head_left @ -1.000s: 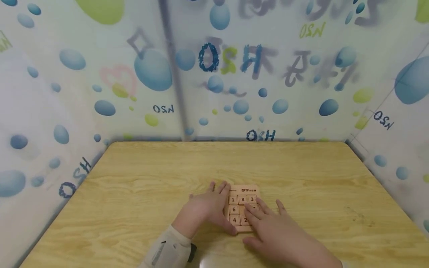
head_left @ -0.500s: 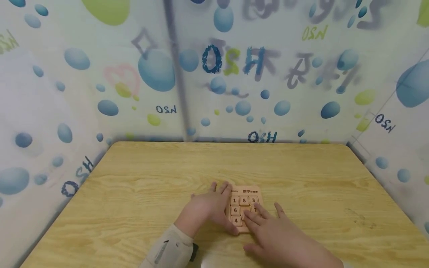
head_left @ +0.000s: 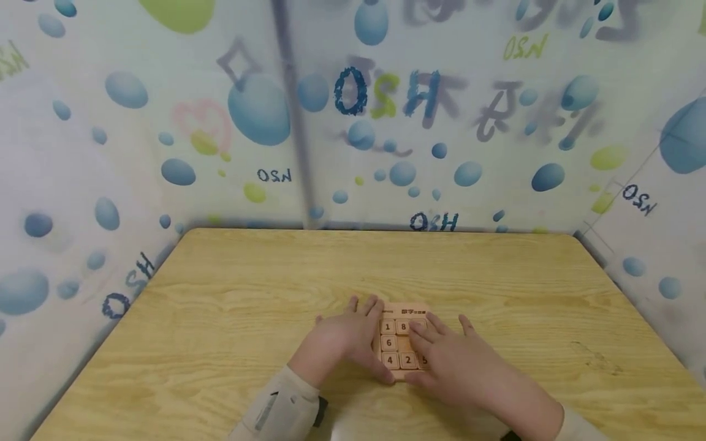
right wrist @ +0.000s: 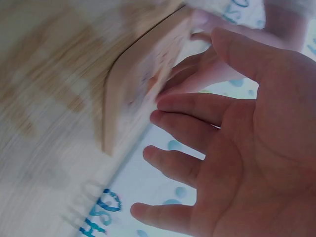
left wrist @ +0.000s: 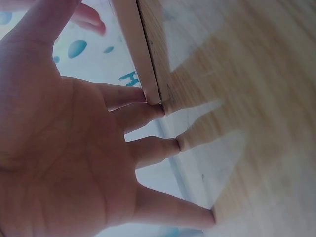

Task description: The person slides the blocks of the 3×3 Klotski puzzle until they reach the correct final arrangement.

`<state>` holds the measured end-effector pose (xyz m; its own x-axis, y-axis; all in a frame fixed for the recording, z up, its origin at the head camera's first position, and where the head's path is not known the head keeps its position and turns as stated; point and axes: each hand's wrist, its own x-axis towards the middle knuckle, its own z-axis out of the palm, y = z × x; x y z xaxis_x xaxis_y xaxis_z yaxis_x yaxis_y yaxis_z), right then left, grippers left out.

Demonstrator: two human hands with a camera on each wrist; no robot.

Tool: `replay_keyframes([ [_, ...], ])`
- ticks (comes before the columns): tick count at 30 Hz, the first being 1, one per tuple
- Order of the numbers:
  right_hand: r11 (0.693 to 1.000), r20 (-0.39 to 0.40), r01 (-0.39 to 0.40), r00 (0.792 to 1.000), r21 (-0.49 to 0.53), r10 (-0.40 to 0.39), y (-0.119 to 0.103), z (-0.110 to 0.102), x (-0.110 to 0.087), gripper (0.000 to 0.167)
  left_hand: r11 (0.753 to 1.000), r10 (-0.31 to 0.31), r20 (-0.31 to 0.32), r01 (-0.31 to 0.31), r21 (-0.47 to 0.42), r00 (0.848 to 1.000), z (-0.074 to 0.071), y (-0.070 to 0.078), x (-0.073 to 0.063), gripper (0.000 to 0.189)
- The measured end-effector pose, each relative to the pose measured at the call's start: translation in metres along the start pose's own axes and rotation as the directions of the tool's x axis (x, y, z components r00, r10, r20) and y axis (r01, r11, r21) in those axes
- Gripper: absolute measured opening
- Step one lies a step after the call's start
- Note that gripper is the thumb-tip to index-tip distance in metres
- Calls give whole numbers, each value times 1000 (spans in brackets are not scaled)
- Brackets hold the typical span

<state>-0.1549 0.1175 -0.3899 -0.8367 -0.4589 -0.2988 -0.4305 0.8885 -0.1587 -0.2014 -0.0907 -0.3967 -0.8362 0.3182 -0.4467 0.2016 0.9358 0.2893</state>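
A wooden number slide puzzle lies flat on the table, with tiles 1, 8, 6, 4, 2 and part of 5 visible. The middle slot shows bare wood. My left hand braces the board's left edge, thumb at the near corner; in the left wrist view its spread fingers reach down to the tabletop beside the board's side. Over the right columns lies my right hand, its fingertips at the upper right tiles and hiding them. The right wrist view shows its fingers extended, the index fingertip right at the board.
The wood-grain table extends around the board on all sides. Behind it stands a pale wall printed with blue and green drops and lettering, and similar panels flank both sides.
My right hand has moved up the board, away from me, uncovering tiles 2 and 5 and covering 3 and 7. My left hand stays at the left edge. The head view shifts slightly.
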Motion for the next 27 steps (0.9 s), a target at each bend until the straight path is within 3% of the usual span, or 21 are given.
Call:
replay_keyframes([
  [7, 999, 33, 40, 999, 29, -41, -4, 3, 6, 75, 1000, -3, 11, 3, 1, 1000, 1, -2, 0, 139],
  [15, 981, 80, 187, 978, 52, -191, -13, 6, -4, 77, 1000, 12, 0, -12, 16, 1000, -1, 0, 0, 138],
  [27, 990, 49, 136, 989, 46, -138, -11, 4, 0, 73, 1000, -5, 15, 6, -7, 1000, -4, -1, -2, 139],
])
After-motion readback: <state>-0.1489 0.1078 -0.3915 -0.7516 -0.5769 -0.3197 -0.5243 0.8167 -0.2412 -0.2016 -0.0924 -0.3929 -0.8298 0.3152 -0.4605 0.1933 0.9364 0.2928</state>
